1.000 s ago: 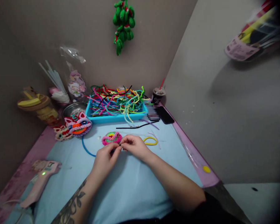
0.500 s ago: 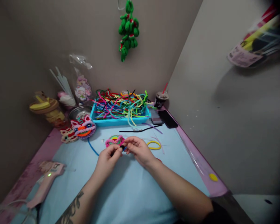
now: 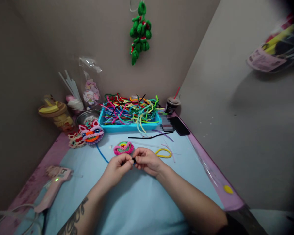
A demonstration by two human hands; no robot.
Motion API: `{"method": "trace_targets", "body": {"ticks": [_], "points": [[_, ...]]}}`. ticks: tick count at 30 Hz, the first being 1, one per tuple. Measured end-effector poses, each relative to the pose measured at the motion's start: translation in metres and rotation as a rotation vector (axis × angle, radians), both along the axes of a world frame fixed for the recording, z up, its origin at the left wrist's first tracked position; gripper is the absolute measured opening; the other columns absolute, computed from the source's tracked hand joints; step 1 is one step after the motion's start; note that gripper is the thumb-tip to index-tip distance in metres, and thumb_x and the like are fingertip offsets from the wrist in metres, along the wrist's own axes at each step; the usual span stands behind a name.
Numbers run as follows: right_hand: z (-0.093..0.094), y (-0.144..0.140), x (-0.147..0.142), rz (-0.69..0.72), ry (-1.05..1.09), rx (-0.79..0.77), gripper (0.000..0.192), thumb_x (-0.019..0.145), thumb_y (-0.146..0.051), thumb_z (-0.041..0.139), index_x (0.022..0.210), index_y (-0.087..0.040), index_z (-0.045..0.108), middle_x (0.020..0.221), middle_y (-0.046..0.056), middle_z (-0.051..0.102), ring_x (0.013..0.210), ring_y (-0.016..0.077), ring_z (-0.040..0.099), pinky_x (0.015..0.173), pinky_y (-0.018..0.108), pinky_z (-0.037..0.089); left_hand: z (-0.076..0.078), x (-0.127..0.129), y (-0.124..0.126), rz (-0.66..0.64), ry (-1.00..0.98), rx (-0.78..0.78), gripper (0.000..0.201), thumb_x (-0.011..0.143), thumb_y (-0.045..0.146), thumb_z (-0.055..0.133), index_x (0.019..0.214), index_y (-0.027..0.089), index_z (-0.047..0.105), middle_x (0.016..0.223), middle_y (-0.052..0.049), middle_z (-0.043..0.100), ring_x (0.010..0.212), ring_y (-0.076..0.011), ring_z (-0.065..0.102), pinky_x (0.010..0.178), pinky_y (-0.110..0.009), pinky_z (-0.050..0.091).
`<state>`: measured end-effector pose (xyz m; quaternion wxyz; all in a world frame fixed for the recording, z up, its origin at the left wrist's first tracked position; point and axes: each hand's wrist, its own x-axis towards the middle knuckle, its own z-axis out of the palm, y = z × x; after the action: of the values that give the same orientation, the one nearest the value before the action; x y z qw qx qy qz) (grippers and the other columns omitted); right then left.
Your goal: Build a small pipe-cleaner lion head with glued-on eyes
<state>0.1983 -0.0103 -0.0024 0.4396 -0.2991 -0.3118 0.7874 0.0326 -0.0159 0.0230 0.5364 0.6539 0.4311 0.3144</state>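
My left hand [image 3: 119, 167] and my right hand [image 3: 149, 162] meet over the blue cloth. Between their fingertips is a small black pipe cleaner piece [image 3: 134, 160] with a bit of blue beside it; the fingers cover most of it. Both hands are closed in a pinch. Just beyond them lies a round pink, green and yellow pipe cleaner piece [image 3: 123, 148]. A blue pipe cleaner [image 3: 102, 152] runs along the cloth toward my left hand. To the right of my right hand rests a bent yellow pipe cleaner [image 3: 164, 156].
A blue tray [image 3: 129, 128] heaped with pipe cleaners stands at the back. Two lion-head figures [image 3: 91, 133] sit left of it. A pink glue gun [image 3: 53, 189], its light green, lies at the left. Phones [image 3: 180, 126] and a drink cup [image 3: 171, 105] are at the back right.
My hands have drawn slightly toward me, and my right fingers have closed in on the black piece. The round pink piece is now less covered. The whole view has shifted a little.
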Motion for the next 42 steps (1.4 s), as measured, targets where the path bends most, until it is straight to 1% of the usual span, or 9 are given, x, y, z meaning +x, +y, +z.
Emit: {"method": "trace_targets", "body": {"ticks": [5,12,15,19,22,27,30,35,42], "points": [[0.003,-0.002,-0.004,-0.073,0.0,0.02,0.034,0.056,-0.032,0.084,0.075,-0.013,0.063,0.06,0.0,0.065,0.052,0.0094,0.06,0.044,0.016,0.043,-0.005,-0.001,0.001,0.095,-0.012,0.038,0.024,0.08,0.036,0.052,0.07,0.015,0.056,0.063,0.0,0.056,0.06,-0.0123,0.048,0.058,-0.023,0.037],[-0.002,-0.011,-0.024,-0.349,-0.158,0.106,0.026,0.061,-0.033,0.078,0.072,-0.015,0.064,0.054,-0.001,0.062,0.047,0.0087,0.053,0.043,0.018,0.039,-0.009,0.004,-0.005,0.293,0.081,0.271,0.02,0.083,0.031,0.051,0.071,0.016,0.058,0.065,0.0,0.06,0.06,-0.0129,0.052,0.059,-0.023,0.04],[-0.002,-0.014,-0.026,-0.407,-0.254,0.142,0.021,0.065,-0.032,0.074,0.07,-0.014,0.064,0.053,-0.002,0.059,0.046,0.0082,0.05,0.042,0.019,0.037,-0.011,0.005,-0.006,0.298,0.141,0.357,0.018,0.083,0.029,0.051,0.073,0.016,0.06,0.068,0.0,0.063,0.062,-0.0131,0.055,0.06,-0.023,0.042],[0.001,-0.013,-0.019,-0.416,-0.378,0.221,0.018,0.071,-0.031,0.068,0.069,-0.015,0.06,0.051,-0.004,0.055,0.042,0.0061,0.045,0.043,0.018,0.034,-0.013,0.003,-0.005,0.253,0.211,0.416,0.016,0.084,0.028,0.052,0.079,0.017,0.062,0.071,-0.001,0.064,0.063,-0.0132,0.057,0.06,-0.023,0.044],[0.004,-0.009,-0.01,-0.361,-0.43,0.269,0.019,0.074,-0.032,0.064,0.07,-0.016,0.057,0.05,-0.006,0.053,0.04,0.0054,0.043,0.042,0.018,0.033,-0.013,-0.001,-0.003,0.204,0.241,0.454,0.013,0.082,0.027,0.056,0.087,0.018,0.064,0.08,-0.003,0.068,0.069,-0.0149,0.061,0.062,-0.024,0.047],[0.01,-0.002,0.005,-0.161,-0.54,0.285,0.017,0.072,-0.03,0.064,0.067,-0.016,0.055,0.047,-0.007,0.05,0.038,0.0049,0.041,0.04,0.017,0.032,-0.011,-0.008,0.003,0.102,0.289,0.651,0.009,0.082,0.023,0.057,0.083,0.02,0.066,0.082,-0.005,0.07,0.079,-0.0177,0.064,0.072,-0.028,0.048],[0.013,0.0,0.012,-0.056,-0.608,0.278,0.015,0.071,-0.028,0.062,0.067,-0.016,0.056,0.046,-0.007,0.05,0.037,0.0051,0.041,0.039,0.017,0.031,-0.011,-0.013,0.006,0.06,0.303,0.712,0.009,0.082,0.021,0.058,0.084,0.019,0.066,0.082,-0.006,0.07,0.08,-0.0187,0.063,0.074,-0.03,0.048],[0.014,0.0,0.017,0.075,-0.696,0.269,0.009,0.07,-0.024,0.059,0.068,-0.016,0.057,0.047,-0.007,0.049,0.037,0.0052,0.042,0.038,0.016,0.033,-0.011,-0.016,0.007,-0.06,0.392,0.686,0.011,0.083,0.021,0.057,0.087,0.019,0.067,0.082,-0.007,0.069,0.08,-0.0198,0.063,0.073,-0.03,0.047],[0.011,-0.001,0.021,0.29,-0.888,0.446,0.006,0.07,-0.018,0.057,0.066,-0.015,0.061,0.05,-0.006,0.049,0.041,0.0055,0.044,0.039,0.015,0.033,-0.005,-0.011,0.004,-0.211,0.475,0.565,0.014,0.08,0.015,0.057,0.084,0.019,0.07,0.079,-0.006,0.069,0.076,-0.0187,0.062,0.07,-0.027,0.045]]}}
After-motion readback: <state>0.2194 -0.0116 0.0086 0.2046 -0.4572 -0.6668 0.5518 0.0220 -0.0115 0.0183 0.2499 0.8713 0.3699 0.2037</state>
